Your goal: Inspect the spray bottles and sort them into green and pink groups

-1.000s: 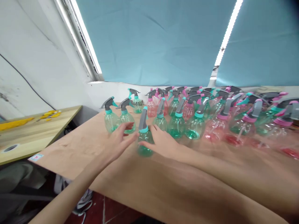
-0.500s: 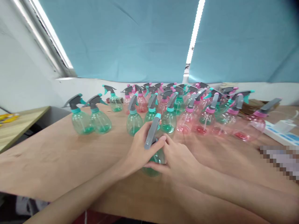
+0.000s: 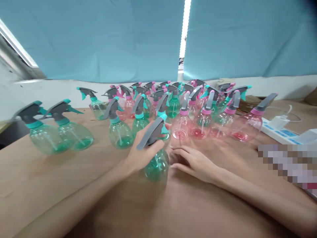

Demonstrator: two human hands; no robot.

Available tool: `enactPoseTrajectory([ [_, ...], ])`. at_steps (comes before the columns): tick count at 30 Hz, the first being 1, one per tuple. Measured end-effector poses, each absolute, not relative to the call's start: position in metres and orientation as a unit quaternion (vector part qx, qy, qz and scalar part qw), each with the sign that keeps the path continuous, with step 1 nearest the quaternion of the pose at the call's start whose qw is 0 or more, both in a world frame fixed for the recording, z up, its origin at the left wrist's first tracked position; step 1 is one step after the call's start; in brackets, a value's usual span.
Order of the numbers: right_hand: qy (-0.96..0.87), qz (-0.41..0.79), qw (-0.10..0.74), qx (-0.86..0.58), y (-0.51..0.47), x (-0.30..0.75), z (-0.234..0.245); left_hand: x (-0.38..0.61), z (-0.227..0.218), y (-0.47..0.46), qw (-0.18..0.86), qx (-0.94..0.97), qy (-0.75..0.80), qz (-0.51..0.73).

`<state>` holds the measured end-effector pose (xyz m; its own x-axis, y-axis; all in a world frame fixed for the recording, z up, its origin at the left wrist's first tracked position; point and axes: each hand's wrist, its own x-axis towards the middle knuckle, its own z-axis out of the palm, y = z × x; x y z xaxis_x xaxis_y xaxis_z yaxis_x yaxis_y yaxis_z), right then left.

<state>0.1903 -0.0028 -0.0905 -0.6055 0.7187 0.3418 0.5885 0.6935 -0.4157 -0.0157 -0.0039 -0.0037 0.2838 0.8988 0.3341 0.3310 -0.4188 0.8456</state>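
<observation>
My left hand point(image 3: 141, 152) is wrapped round the neck of a green spray bottle point(image 3: 156, 165) with a grey trigger head and teal nozzle, which stands on the wooden table point(image 3: 49, 185). My right hand point(image 3: 194, 162) lies just to the right of the bottle, fingers stretched toward it and holding nothing. Behind them stand several green and pink spray bottles point(image 3: 180, 112) in a dense cluster.
Two green spray bottles point(image 3: 61, 132) stand apart at the left of the table. A white power strip point(image 3: 279, 130) with a cable lies at the right. A blurred-out patch point(image 3: 289, 163) covers something at the right edge. Blue blinds point(image 3: 111, 36) hang behind.
My left hand has closed round the bottle's neck and drawn it toward me. My right hand has come off the bottle and now rests beside it. The view has swung to the right.
</observation>
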Motion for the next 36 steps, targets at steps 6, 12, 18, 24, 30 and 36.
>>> enactPoseTrajectory([
  [6, -0.900, 0.127, 0.269, -0.320, 0.013, 0.182, -0.105, -0.020, 0.005, -0.001, 0.319, 0.738, 0.437, 0.404],
  [12, -0.911, 0.124, 0.259, -0.295, 0.021, 0.174, -0.113, -0.030, 0.004, 0.007, 0.361, 0.723, 0.446, 0.385],
  [18, -0.912, 0.129, 0.247, -0.302, 0.021, 0.174, -0.113, -0.038, 0.001, 0.010, 0.368, 0.726, 0.425, 0.396],
  [24, -0.907, 0.131, 0.230, -0.326, 0.019, 0.174, -0.112, -0.037, 0.003, 0.009, 0.392, 0.729, 0.405, 0.389],
  [30, -0.907, 0.136, 0.229, -0.327, 0.019, 0.174, -0.112, -0.040, 0.003, 0.010, 0.383, 0.735, 0.402, 0.389],
  [36, -0.906, 0.142, 0.225, -0.329, 0.019, 0.174, -0.111, -0.040, 0.004, 0.010, 0.380, 0.739, 0.399, 0.388],
])
